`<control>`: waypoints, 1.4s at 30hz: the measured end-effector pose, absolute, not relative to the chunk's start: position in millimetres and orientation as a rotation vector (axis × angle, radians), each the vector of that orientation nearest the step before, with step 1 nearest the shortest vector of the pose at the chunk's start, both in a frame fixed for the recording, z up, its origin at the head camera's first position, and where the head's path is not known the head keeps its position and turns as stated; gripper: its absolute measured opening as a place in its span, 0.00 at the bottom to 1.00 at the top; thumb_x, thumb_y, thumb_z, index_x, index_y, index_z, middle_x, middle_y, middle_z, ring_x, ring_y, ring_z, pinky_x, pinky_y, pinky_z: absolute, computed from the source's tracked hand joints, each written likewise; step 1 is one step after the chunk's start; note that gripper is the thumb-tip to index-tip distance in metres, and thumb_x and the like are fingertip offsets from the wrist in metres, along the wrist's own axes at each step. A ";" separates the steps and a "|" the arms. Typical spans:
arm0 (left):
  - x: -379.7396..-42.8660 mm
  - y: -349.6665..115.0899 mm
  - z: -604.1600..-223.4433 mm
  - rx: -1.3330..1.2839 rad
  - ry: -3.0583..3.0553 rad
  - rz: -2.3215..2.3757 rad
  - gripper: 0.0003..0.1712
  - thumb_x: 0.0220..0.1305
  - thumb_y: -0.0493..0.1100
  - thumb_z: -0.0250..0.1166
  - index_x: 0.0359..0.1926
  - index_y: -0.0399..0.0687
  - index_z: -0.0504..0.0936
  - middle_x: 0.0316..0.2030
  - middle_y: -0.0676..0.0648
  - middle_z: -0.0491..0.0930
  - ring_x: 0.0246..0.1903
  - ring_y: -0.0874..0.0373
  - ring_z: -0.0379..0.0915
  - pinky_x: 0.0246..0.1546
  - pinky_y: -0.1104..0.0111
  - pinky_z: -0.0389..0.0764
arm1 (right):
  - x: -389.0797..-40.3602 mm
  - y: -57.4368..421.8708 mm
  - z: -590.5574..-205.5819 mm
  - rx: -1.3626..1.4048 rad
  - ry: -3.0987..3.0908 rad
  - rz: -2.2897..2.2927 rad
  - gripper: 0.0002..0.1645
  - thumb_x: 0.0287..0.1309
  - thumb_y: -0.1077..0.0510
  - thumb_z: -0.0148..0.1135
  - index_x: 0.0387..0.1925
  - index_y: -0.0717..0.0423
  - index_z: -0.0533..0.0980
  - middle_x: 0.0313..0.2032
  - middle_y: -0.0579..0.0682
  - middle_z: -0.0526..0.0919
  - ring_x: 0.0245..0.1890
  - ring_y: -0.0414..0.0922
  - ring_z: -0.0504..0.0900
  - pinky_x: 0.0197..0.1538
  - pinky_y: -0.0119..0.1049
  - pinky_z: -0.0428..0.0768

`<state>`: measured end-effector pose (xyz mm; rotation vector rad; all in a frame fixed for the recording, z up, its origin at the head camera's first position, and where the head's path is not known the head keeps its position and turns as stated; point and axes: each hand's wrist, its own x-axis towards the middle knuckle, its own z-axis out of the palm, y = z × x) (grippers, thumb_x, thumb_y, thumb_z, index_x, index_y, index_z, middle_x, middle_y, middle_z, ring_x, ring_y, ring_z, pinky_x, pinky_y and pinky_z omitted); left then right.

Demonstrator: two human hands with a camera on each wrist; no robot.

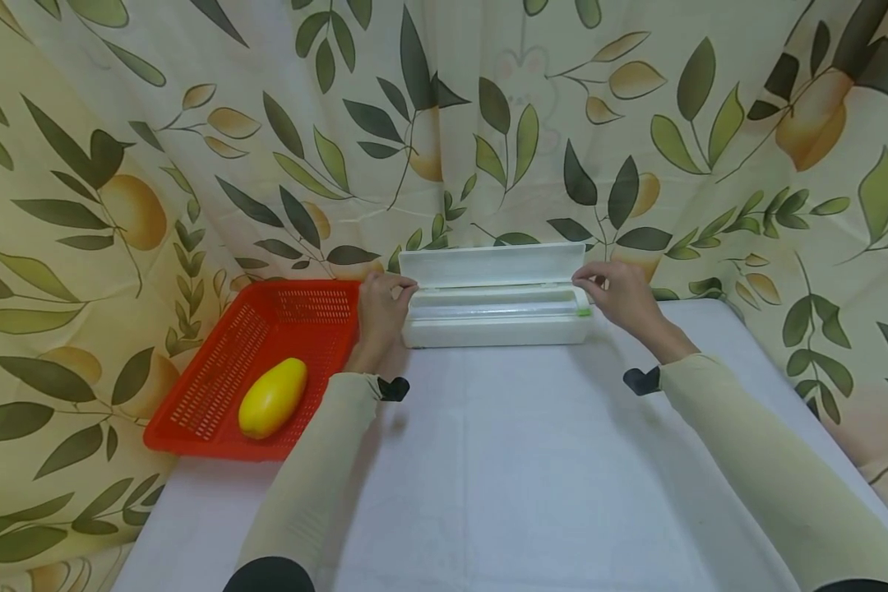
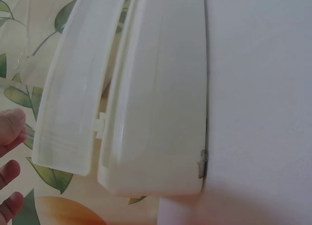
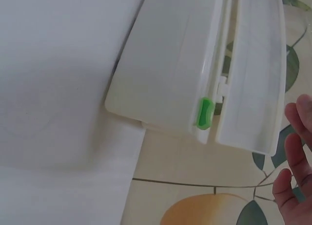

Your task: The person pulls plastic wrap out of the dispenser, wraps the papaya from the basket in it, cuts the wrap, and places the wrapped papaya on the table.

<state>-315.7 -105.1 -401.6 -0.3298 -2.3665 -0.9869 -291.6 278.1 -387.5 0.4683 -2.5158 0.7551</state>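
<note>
A white cling film dispenser (image 1: 497,330) stands at the back of the table with its lid (image 1: 492,265) raised. Inside lies a roll of clear film (image 1: 488,310), and a green slider (image 3: 204,113) sits at the right end. My left hand (image 1: 381,308) is beside the dispenser's left end, thumb and forefinger pinched together. At the opposite end, my right hand (image 1: 622,298) pinches likewise. Both seem to hold the edge of the clear film, which is barely visible. In the wrist views, the fingers are just beyond the lid, apart from it.
A red plastic basket (image 1: 192,403) stands to the left, close to my left forearm. In it lies a yellow oval fruit (image 1: 273,398). A white cloth (image 1: 503,460) covers the table, and a leaf-patterned curtain (image 1: 444,123) hangs behind and at the sides.
</note>
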 end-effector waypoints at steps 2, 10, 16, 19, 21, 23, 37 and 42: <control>-315.8 -105.2 -400.5 -0.343 -2.356 -0.981 0.10 0.67 0.41 0.71 0.43 0.39 0.91 0.39 0.40 0.88 0.41 0.47 0.73 0.43 0.59 0.78 | -291.7 278.5 -386.4 0.468 -2.509 0.757 0.05 0.62 0.68 0.69 0.39 0.63 0.87 0.32 0.58 0.87 0.32 0.51 0.76 0.33 0.37 0.70; -315.7 -106.1 -396.1 -0.367 -2.311 -0.995 0.08 0.65 0.39 0.73 0.41 0.38 0.92 0.37 0.40 0.88 0.39 0.46 0.73 0.40 0.59 0.78 | -290.4 278.3 -381.1 0.460 -2.488 0.769 0.04 0.61 0.68 0.70 0.39 0.63 0.87 0.33 0.57 0.87 0.33 0.50 0.76 0.33 0.35 0.69; -315.1 -106.4 -392.3 -0.390 -2.281 -0.994 0.06 0.64 0.37 0.73 0.39 0.39 0.92 0.35 0.41 0.89 0.38 0.46 0.73 0.38 0.58 0.77 | -287.9 276.8 -376.5 0.484 -2.439 0.770 0.03 0.62 0.68 0.70 0.36 0.63 0.87 0.31 0.57 0.87 0.31 0.49 0.76 0.31 0.34 0.67; -314.6 -106.4 -390.0 -0.397 -2.273 -0.985 0.06 0.64 0.37 0.73 0.39 0.39 0.92 0.35 0.41 0.89 0.38 0.46 0.74 0.40 0.57 0.77 | -288.5 276.9 -374.4 0.499 -2.419 0.758 0.02 0.62 0.67 0.70 0.36 0.63 0.87 0.31 0.56 0.88 0.31 0.49 0.77 0.31 0.33 0.66; -314.3 -106.6 -388.3 -0.404 -2.268 -0.985 0.05 0.64 0.37 0.73 0.39 0.39 0.92 0.35 0.41 0.89 0.39 0.45 0.74 0.41 0.56 0.77 | -289.1 277.3 -373.1 0.505 -2.408 0.754 0.02 0.62 0.67 0.70 0.36 0.63 0.87 0.32 0.56 0.88 0.31 0.49 0.77 0.31 0.32 0.66; -313.6 -106.7 -386.2 -0.412 -2.265 -0.985 0.05 0.64 0.37 0.73 0.39 0.39 0.92 0.35 0.41 0.89 0.39 0.45 0.74 0.42 0.55 0.77 | -289.8 277.6 -371.7 0.511 -2.399 0.752 0.02 0.62 0.67 0.70 0.36 0.63 0.87 0.33 0.57 0.88 0.31 0.49 0.78 0.31 0.30 0.66; -312.1 -107.7 -372.0 -0.472 -2.215 -0.976 0.04 0.63 0.35 0.73 0.37 0.38 0.91 0.35 0.42 0.89 0.39 0.44 0.74 0.43 0.53 0.74 | -286.5 277.2 -358.1 0.477 -2.408 0.781 0.04 0.63 0.67 0.70 0.38 0.64 0.87 0.33 0.60 0.88 0.32 0.54 0.78 0.37 0.43 0.67; -310.1 -107.0 -367.8 -0.482 -2.200 -0.957 0.04 0.62 0.35 0.74 0.36 0.38 0.91 0.34 0.42 0.89 0.38 0.44 0.75 0.43 0.52 0.73 | -285.0 279.0 -356.5 0.475 -2.404 0.769 0.04 0.63 0.66 0.70 0.38 0.64 0.87 0.33 0.60 0.87 0.32 0.52 0.77 0.34 0.38 0.68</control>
